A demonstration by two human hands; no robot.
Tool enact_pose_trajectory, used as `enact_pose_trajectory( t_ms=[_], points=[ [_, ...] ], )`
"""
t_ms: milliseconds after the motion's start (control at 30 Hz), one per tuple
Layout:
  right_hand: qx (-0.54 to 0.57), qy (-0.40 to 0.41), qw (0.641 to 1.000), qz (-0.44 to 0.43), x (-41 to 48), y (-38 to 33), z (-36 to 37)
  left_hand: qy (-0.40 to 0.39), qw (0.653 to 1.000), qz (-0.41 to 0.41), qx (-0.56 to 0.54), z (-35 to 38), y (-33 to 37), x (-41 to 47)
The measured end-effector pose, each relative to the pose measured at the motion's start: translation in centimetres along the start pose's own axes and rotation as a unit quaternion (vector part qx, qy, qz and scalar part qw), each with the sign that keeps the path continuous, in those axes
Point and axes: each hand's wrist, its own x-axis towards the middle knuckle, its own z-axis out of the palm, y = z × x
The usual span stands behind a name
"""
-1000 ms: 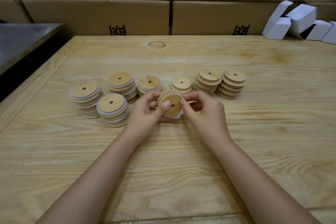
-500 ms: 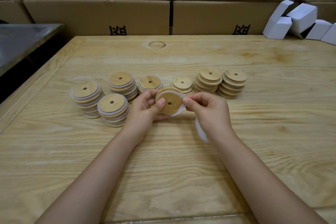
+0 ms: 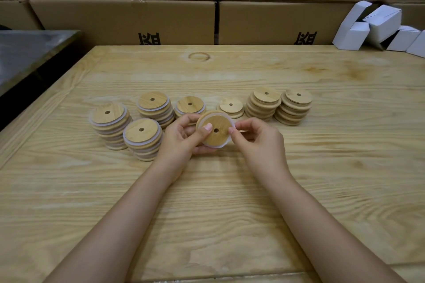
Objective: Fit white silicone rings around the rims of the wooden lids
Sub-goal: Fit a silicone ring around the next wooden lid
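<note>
A round wooden lid (image 3: 218,135) with a small centre hole is held tilted above the table. A white silicone ring (image 3: 222,145) lies around its rim. My left hand (image 3: 182,138) grips the lid from the left, thumb on its face. My right hand (image 3: 257,140) pinches the lid's right edge at the ring. To the left stand stacks of lids with white rings (image 3: 142,138), (image 3: 110,124), (image 3: 155,105), (image 3: 190,105). Stacks of bare wooden lids (image 3: 264,101), (image 3: 295,105) and a short one (image 3: 231,107) stand to the right.
The wooden table (image 3: 230,202) stretches toward me from the hands. Cardboard boxes (image 3: 128,20) wall off the back. White small cartons (image 3: 377,27) lie at the back right. A dark metal surface (image 3: 27,50) borders the table's left side.
The loose loop of white ring that hung below my right hand half a second ago is gone; the ring now sits round the lid. Both hands stay at the lid.
</note>
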Motion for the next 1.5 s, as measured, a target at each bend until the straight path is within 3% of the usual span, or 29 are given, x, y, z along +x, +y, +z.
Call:
enact_pose_trajectory(
  t_ms=[433,1033,1233,1500],
  points=[
    [0.193,-0.036,0.975,0.1,0.7,0.2,-0.1,0.001,0.999,-0.027,-0.034,0.0,0.4,0.2],
    [0.074,-0.066,0.994,-0.038,0.4,-0.2,-0.8,0.002,0.996,-0.075,-0.049,-0.2,0.8,0.3],
    [0.16,-0.056,0.985,0.024,0.5,-0.6,-1.0,-0.017,0.999,-0.035,-0.017,0.1,0.7,-0.1],
    [0.161,-0.08,0.981,0.071,0.6,-0.5,-1.0,-0.008,1.0,0.0,-0.003,0.3,0.4,-0.2]
  ],
)
